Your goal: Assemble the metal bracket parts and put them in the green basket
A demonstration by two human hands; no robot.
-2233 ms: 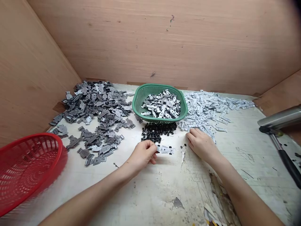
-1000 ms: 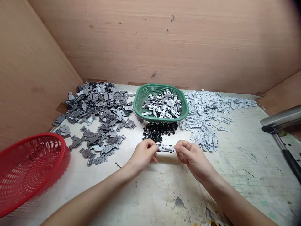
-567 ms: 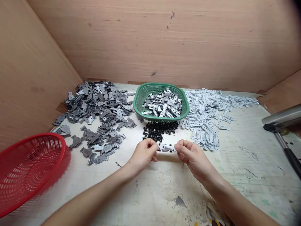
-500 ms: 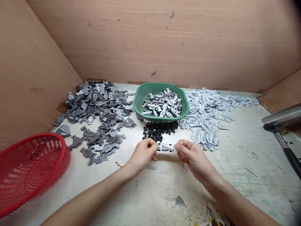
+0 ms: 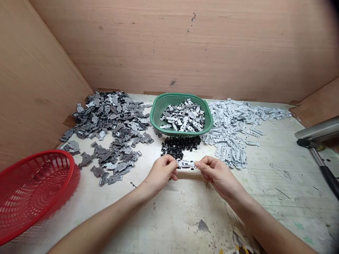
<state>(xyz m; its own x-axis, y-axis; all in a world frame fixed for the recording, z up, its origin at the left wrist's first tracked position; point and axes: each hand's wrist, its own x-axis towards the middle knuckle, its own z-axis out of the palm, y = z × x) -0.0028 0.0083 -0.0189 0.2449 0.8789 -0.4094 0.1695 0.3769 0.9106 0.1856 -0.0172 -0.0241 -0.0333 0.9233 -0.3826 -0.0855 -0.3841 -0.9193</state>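
Observation:
A small white toy race car with black wheels is held level between my two hands, just above the table. My left hand pinches its left end between thumb and fingers. At the opposite end, the fingertips of my right hand are closed on the car's narrow tip. Right behind the car lies a heap of black wheel pieces. Beyond that stands a green basket holding many white and grey car pieces with black wheels.
Grey metal-looking car parts are heaped at the left. White car-body parts are spread to the right of the basket. A red basket tilts at the left front. A metal tube with a black grip juts in from the right. Cardboard walls enclose the table.
The fingers of my right hand have shifted very slightly left along the car's tip. My left hand and everything else look the same.

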